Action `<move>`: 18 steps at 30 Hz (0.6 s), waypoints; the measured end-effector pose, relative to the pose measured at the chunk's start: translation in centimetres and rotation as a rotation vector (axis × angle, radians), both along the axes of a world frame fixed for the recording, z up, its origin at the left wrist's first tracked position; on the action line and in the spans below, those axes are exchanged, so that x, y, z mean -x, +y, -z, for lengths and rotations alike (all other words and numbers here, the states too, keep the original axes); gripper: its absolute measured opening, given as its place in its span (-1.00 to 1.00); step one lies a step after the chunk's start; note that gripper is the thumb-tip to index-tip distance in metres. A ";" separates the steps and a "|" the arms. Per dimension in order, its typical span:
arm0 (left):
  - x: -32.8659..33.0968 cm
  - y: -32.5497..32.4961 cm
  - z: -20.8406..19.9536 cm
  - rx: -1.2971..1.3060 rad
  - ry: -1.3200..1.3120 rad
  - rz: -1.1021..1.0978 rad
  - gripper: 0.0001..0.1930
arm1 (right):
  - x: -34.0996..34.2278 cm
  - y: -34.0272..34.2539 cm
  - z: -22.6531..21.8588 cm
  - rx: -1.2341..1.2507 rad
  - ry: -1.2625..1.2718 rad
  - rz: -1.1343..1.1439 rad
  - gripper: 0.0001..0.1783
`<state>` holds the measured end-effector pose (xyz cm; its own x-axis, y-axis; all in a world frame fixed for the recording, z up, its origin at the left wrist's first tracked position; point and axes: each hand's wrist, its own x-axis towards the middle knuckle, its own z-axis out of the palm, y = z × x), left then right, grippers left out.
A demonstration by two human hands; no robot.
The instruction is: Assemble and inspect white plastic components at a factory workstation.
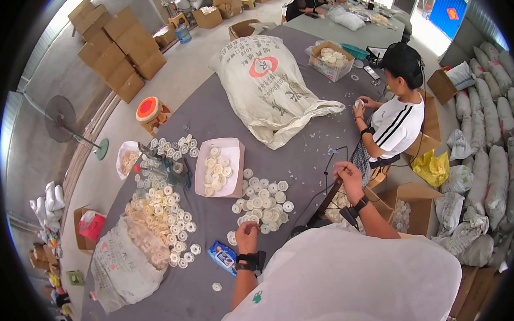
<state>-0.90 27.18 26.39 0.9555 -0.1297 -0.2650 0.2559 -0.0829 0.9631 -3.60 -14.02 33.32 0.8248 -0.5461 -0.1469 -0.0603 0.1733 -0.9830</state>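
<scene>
My left hand point(247, 236) is over the grey-covered table, its fingers curled together beside a pile of round, white, ridged plastic discs point(265, 201). A single white disc point(232, 238) lies at its left side. Whatever the fingers pinch, if anything, is hidden. My right hand point(350, 177) is raised near the table's right edge, fingers loosely apart with nothing visible in them. Below it, more pale pieces point(340, 205) show beside the table edge. A pink-white box point(239, 167) holding cream-coloured discs point(216, 172) stands beyond the pile.
A blue wipes packet point(222, 256) lies near my left wrist. Farther left are a larger disc heap point(157, 215), a white sack point(122, 267) and a green hand press point(175, 172). A large sack point(271, 83) covers the far table. A co-worker point(399, 113) sits at the right.
</scene>
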 end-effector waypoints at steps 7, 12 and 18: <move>2.9 2.2 2.0 0.132 0.081 -0.052 -0.84 | 6.1 0.4 -2.2 0.085 -0.114 0.064 -0.78; 4.9 4.5 3.3 0.128 0.050 -0.030 -0.85 | 10.2 1.1 -3.7 0.089 -0.135 0.132 -0.77; 6.7 7.5 2.9 0.121 0.087 0.007 -0.86 | 13.6 0.9 -0.5 0.219 0.159 0.360 -0.74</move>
